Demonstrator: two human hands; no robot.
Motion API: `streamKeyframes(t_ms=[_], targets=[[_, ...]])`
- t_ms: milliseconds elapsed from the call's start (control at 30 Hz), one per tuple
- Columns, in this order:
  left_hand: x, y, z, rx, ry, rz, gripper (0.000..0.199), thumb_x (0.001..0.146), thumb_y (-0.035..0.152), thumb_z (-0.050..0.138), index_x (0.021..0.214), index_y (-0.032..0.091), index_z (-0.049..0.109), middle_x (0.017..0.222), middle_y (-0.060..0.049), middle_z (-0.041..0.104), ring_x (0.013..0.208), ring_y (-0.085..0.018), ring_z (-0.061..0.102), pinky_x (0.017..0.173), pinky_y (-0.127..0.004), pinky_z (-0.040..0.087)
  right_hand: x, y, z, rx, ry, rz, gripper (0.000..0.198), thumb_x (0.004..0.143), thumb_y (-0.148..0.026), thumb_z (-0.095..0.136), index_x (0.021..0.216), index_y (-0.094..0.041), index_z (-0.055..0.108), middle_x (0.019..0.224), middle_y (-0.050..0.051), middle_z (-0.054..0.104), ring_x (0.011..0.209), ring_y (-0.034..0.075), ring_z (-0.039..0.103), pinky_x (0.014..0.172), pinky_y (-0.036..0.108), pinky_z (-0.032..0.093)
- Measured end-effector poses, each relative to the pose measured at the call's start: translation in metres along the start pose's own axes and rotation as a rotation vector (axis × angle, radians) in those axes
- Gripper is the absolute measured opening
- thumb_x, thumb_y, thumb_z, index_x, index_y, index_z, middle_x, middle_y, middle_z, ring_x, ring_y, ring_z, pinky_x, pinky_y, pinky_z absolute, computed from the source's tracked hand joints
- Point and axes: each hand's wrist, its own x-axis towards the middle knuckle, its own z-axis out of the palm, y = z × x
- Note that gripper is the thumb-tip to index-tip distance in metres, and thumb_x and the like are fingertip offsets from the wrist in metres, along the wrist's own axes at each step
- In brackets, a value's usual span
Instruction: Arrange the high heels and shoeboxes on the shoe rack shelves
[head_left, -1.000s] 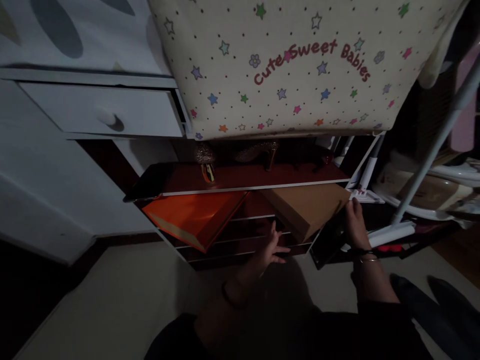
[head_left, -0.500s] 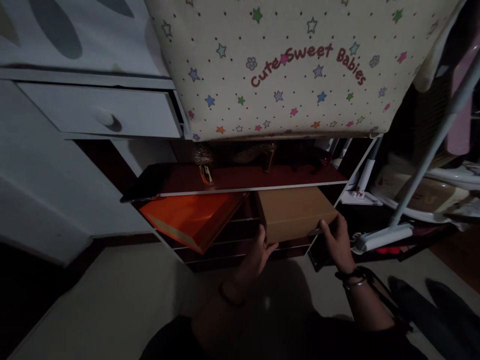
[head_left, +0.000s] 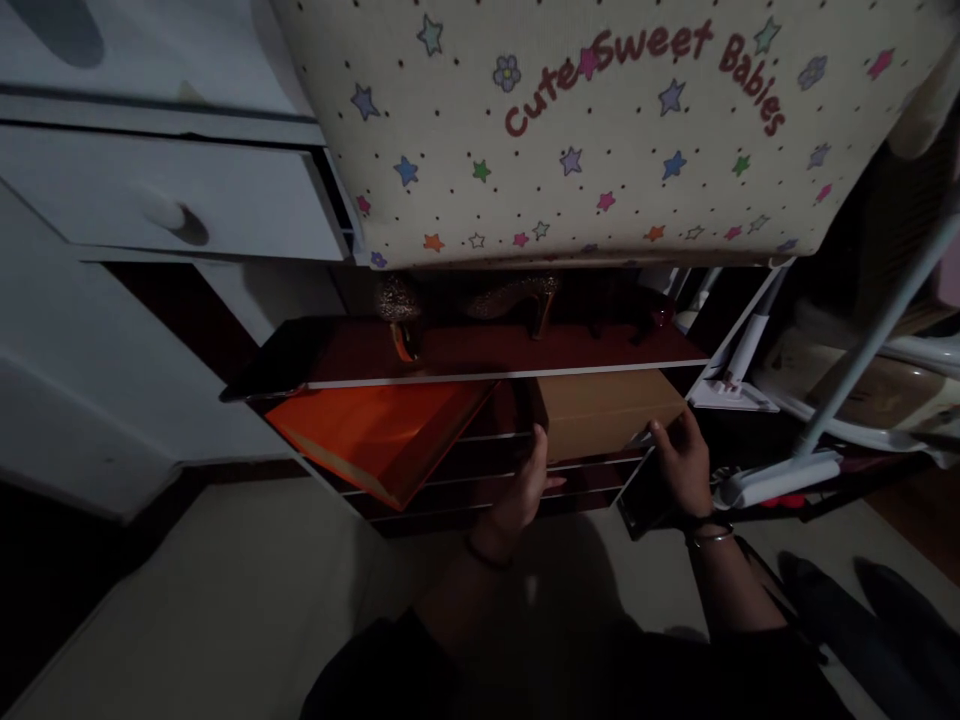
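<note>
A brown cardboard box (head_left: 600, 412) lies on the lower shelf of a dark red shoe rack (head_left: 480, 355). My left hand (head_left: 525, 485) presses its near left corner and my right hand (head_left: 679, 462) holds its near right corner. An orange box (head_left: 375, 438) leans tilted on the same shelf to the left, sticking out over the edge. Glittery high-heeled shoes (head_left: 517, 300) stand on the shelf above, half in shadow.
A cream cloth with coloured stars and red lettering (head_left: 585, 120) hangs over the rack's top. A white cabinet with a drawer and knob (head_left: 161, 205) stands at the left. White mop poles (head_left: 862, 360) and a mop head lie to the right. Pale floor lies below.
The brown box, tilted and sticking out a second ago, now sits level and deeper on the shelf. Both hands have closed on its near corners and moved in with it.
</note>
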Motion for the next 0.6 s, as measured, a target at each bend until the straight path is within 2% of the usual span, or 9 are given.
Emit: streamKeyframes(t_ms=[133, 233, 300, 367, 400, 433, 467, 533, 600], targets=[[-0.004, 0.002, 0.0, 0.047, 0.011, -0.032, 0.075, 0.103, 0.07, 0.022, 0.159, 0.021, 0.035, 0.161, -0.007, 0.035, 0.135, -0.028, 0.046, 0.091, -0.04, 0.057, -0.006, -0.001, -0.001, 0.002, 0.015, 0.034, 0.085, 0.089, -0.052, 0.067, 0.16, -0.023, 0.032, 0.156, 0.012, 0.041, 0.143, 0.022, 0.045, 0.124, 0.043, 0.034], [-0.019, 0.001, -0.004, 0.136, 0.05, 0.018, 0.074, 0.105, 0.065, 0.018, 0.163, 0.019, 0.024, 0.163, -0.014, 0.028, 0.136, -0.03, 0.045, 0.088, -0.04, 0.056, -0.013, -0.005, -0.005, 0.015, 0.051, 0.091, 0.093, 0.086, -0.052, 0.071, 0.162, -0.026, 0.025, 0.153, 0.01, 0.045, 0.142, 0.024, 0.046, 0.124, 0.047, 0.033], [-0.041, 0.003, -0.009, 0.26, 0.112, 0.116, 0.073, 0.106, 0.058, 0.03, 0.163, 0.014, 0.021, 0.162, -0.02, 0.023, 0.14, -0.032, 0.04, 0.092, -0.041, 0.053, -0.017, -0.013, -0.008, 0.043, 0.108, 0.076, 0.094, 0.083, -0.049, 0.073, 0.161, -0.024, 0.026, 0.151, 0.011, 0.047, 0.14, 0.027, 0.048, 0.122, 0.051, 0.034], [-0.073, 0.013, -0.017, 0.393, 0.145, 0.292, 0.072, 0.101, 0.049, 0.051, 0.159, 0.013, 0.028, 0.159, -0.021, 0.027, 0.14, -0.029, 0.039, 0.104, -0.04, 0.046, -0.021, -0.03, -0.01, 0.02, 0.202, -0.027, 0.089, 0.082, -0.041, 0.074, 0.158, -0.022, 0.032, 0.147, 0.013, 0.05, 0.136, 0.028, 0.05, 0.119, 0.056, 0.036], [-0.091, 0.02, -0.024, 0.515, 0.161, 0.47, 0.069, 0.099, 0.045, 0.056, 0.155, 0.013, 0.033, 0.153, -0.021, 0.034, 0.135, -0.026, 0.043, 0.108, -0.039, 0.042, -0.023, -0.041, -0.01, 0.033, 0.245, -0.094, 0.084, 0.082, -0.036, 0.074, 0.155, -0.019, 0.035, 0.145, 0.014, 0.05, 0.134, 0.027, 0.051, 0.117, 0.054, 0.038], [-0.107, 0.03, -0.034, 0.642, 0.158, 0.67, 0.056, 0.1, 0.042, 0.055, 0.148, 0.015, 0.041, 0.143, -0.017, 0.044, 0.128, -0.022, 0.048, 0.105, -0.036, 0.042, -0.027, -0.054, -0.008, 0.047, 0.293, -0.178, 0.078, 0.084, -0.032, 0.072, 0.153, -0.016, 0.039, 0.146, 0.015, 0.049, 0.134, 0.026, 0.051, 0.117, 0.051, 0.039], [-0.121, 0.04, -0.048, 0.696, 0.264, 0.851, 0.037, 0.102, 0.035, 0.053, 0.135, 0.019, 0.049, 0.129, -0.012, 0.053, 0.117, -0.018, 0.052, 0.1, -0.032, 0.043, -0.031, -0.067, -0.005, 0.092, 0.347, -0.266, 0.073, 0.085, -0.027, 0.071, 0.15, -0.013, 0.042, 0.144, 0.016, 0.049, 0.132, 0.024, 0.052, 0.117, 0.046, 0.04], [-0.137, 0.061, -0.086, 0.711, 0.489, 1.083, 0.017, 0.101, 0.027, 0.056, 0.115, 0.019, 0.053, 0.108, -0.006, 0.054, 0.1, -0.014, 0.052, 0.089, -0.027, 0.043, -0.044, -0.091, 0.005, 0.185, 0.352, -0.396, 0.063, 0.085, -0.022, 0.069, 0.143, -0.011, 0.048, 0.137, 0.017, 0.053, 0.125, 0.022, 0.056, 0.111, 0.042, 0.043], [-0.134, 0.075, -0.138, 0.572, 0.723, 1.155, 0.016, 0.099, 0.031, 0.058, 0.103, 0.016, 0.054, 0.1, -0.006, 0.052, 0.093, -0.014, 0.052, 0.085, -0.028, 0.043, -0.061, -0.107, 0.022, 0.194, 0.317, -0.429, 0.048, 0.086, -0.021, 0.069, 0.132, -0.012, 0.057, 0.124, 0.015, 0.059, 0.114, 0.021, 0.061, 0.103, 0.038, 0.047]])
